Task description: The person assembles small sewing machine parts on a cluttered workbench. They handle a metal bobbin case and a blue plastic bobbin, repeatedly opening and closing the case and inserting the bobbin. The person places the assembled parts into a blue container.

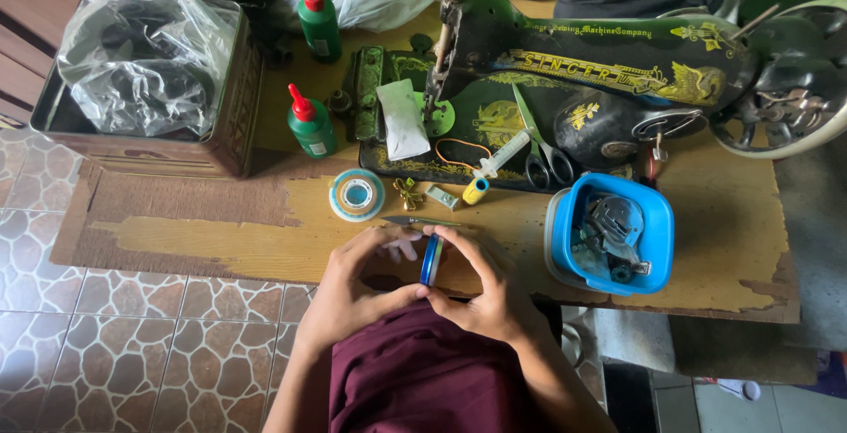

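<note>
A worn wooden table stands on a stone-patterned tile floor in daylight.

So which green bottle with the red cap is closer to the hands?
The lower green bottle, beside the tape roll. The other bottle stands farther back.

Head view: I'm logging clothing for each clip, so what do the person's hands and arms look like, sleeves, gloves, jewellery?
Both the left hand and right hand are bare, no gloves, and no rings or watch show. The forearms are uncovered, with no sleeves in view. A maroon garment shows between them.
</note>
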